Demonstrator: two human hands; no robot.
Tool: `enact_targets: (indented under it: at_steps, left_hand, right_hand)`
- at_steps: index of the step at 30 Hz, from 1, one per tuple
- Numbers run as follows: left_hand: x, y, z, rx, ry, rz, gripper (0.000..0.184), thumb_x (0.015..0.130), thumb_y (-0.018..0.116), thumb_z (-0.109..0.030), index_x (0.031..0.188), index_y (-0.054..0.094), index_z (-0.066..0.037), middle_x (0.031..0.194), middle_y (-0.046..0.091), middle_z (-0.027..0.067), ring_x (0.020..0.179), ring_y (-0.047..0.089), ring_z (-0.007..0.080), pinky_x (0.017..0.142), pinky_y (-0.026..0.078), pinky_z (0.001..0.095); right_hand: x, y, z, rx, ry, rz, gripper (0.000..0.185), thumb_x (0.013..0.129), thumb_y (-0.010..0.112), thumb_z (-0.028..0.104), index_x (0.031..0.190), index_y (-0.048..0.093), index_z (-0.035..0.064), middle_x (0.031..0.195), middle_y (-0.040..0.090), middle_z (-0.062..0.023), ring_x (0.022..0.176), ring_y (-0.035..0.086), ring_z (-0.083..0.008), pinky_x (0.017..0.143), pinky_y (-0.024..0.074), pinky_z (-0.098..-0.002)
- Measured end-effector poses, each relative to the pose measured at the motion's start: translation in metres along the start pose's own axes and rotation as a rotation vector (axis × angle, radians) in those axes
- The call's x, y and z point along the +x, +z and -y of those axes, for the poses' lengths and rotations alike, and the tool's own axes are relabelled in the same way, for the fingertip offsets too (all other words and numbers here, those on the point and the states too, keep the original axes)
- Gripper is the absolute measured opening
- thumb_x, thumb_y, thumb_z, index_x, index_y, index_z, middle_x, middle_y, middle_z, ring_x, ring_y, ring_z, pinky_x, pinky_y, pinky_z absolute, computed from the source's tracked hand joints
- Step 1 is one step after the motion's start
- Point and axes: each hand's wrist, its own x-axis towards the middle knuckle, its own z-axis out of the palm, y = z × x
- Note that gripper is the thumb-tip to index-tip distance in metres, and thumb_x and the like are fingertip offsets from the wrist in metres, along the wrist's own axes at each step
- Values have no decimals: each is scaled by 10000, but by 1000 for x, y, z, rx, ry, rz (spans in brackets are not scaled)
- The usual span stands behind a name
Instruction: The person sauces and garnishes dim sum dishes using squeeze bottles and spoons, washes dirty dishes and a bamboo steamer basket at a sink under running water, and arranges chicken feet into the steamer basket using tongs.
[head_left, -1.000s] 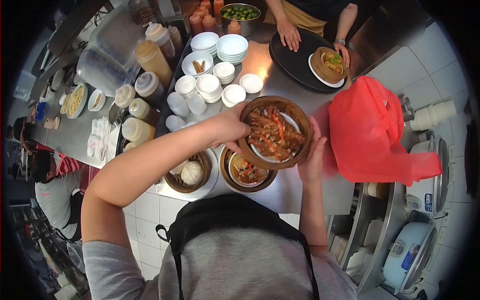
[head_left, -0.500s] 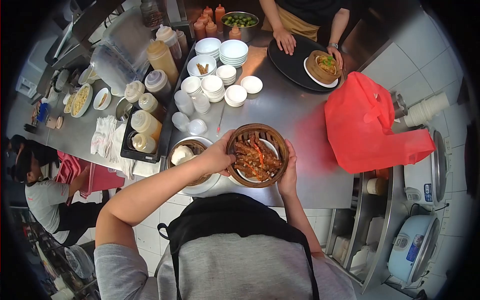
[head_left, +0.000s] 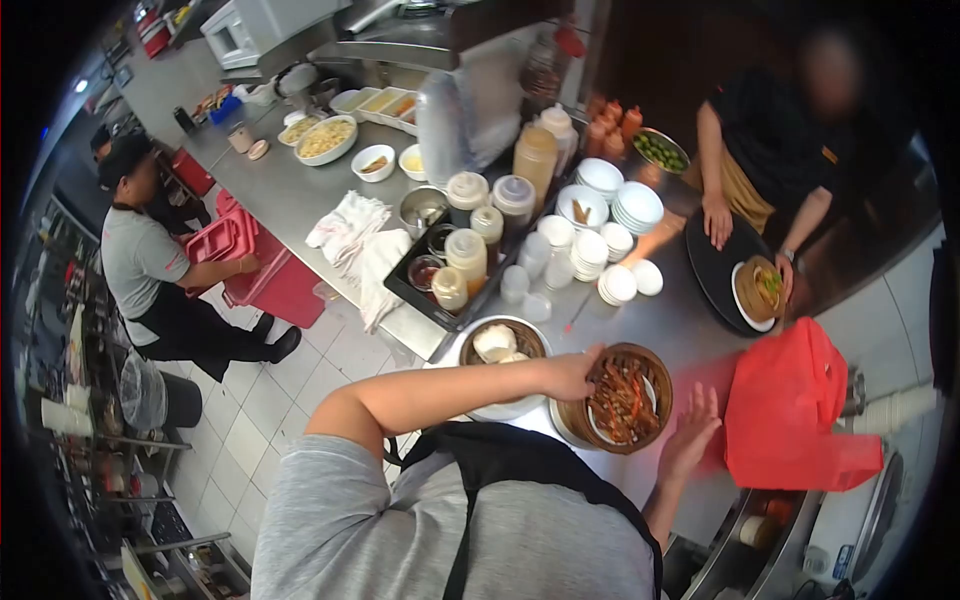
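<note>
A round bamboo steamer (head_left: 580,418) is in front of me near the counter's front edge, with reddish-brown chicken feet (head_left: 622,402) on a white dish inside. My left hand (head_left: 570,376) grips its upper left rim, fingers closed over the edge. On the other side, my right hand (head_left: 692,428) is off the steamer, with its fingers stretched out. To the left, a second steamer (head_left: 537,341) containing white buns (head_left: 494,343) sits on a white plate (head_left: 470,352). Whether the chicken feet steamer rests fully on something beneath it is hard to see.
A red bag (head_left: 785,410) stands on the right. Stacked white bowls (head_left: 637,208), small dishes and a black crate (head_left: 398,285) of sauce bottles line the far left side. Across the counter, a person touches a black tray (head_left: 705,265) bearing another steamer (head_left: 762,287). Another person handles red bins (head_left: 265,290).
My view has swung left, so the counter appears farther right. My right hand has let go of the chicken feet steamer and opened beside it; my left hand keeps hold of the rim.
</note>
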Motion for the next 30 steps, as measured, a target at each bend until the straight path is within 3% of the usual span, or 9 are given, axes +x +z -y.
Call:
enact_targets:
  at_steps: [9,11,13,15,17,24,28,29,30]
  left_hand:
    - [-18,3,0,110,8,-96,769,847,530,-198,1399,61,58,1384,273,313,1194,423,423,1021,333,406]
    - [-35,-9,-12,-76,403,-398,644,917,477,-261,1390,173,53,1358,340,290,1206,431,392,1023,334,403]
    - [-64,-32,-30,-346,366,-288,554,966,411,-332,1359,290,38,1311,433,239,1202,465,308,1011,365,368]
    - [-76,-46,-33,-1064,216,144,505,978,378,-363,1302,402,24,1241,519,177,1186,485,200,989,397,317]
    - [-86,-58,-26,-935,276,164,439,989,373,-324,1247,481,15,1181,565,121,1127,530,149,964,424,290]
    - [-159,-115,12,-960,372,-207,379,990,377,-236,1233,498,30,1173,586,144,1083,579,205,932,459,311]
    - [-199,-139,85,-911,398,-908,411,982,374,-279,1249,480,15,1218,558,142,1171,510,262,1005,374,391]
    - [-190,-140,124,-771,375,-1163,410,972,396,-272,1267,463,5,1270,518,152,1220,463,293,1030,334,454]
    - [-178,-136,157,-765,375,-1181,410,972,396,-272,1267,463,5,1270,518,152,1220,463,293,1030,334,454]
  right_hand:
    - [-8,70,45,-434,-396,-40,521,960,358,358,1341,323,4,1380,364,-153,1308,297,-275,1081,193,-396]
    - [-11,101,58,-581,-492,39,563,900,464,309,1336,323,-16,1397,336,-167,1306,301,-275,1085,182,-413]
    - [-9,132,69,-595,-534,112,649,813,575,243,1348,308,-10,1403,324,-179,1310,293,-310,1076,194,-419]
    - [-6,162,76,-826,-602,271,781,705,679,213,1356,297,12,1412,300,-195,1311,279,-353,1067,203,-440]
    - [0,184,90,-920,-603,313,909,593,762,200,1356,297,34,1421,272,-201,1309,268,-380,1060,213,-461]
    - [46,271,151,-952,-658,763,974,565,820,337,1354,317,67,1419,262,-182,1298,277,-376,1041,252,-462]
    - [77,356,140,-838,-862,1032,556,736,699,240,1226,497,74,1277,454,-157,1160,456,-335,954,364,-415]
    - [83,380,126,-901,-753,1171,447,749,678,214,1137,542,38,1155,526,-168,1050,522,-332,891,407,-405]
    - [87,401,106,-959,-641,1313,348,763,657,188,1049,588,2,1032,599,-180,940,587,-329,829,450,-395]
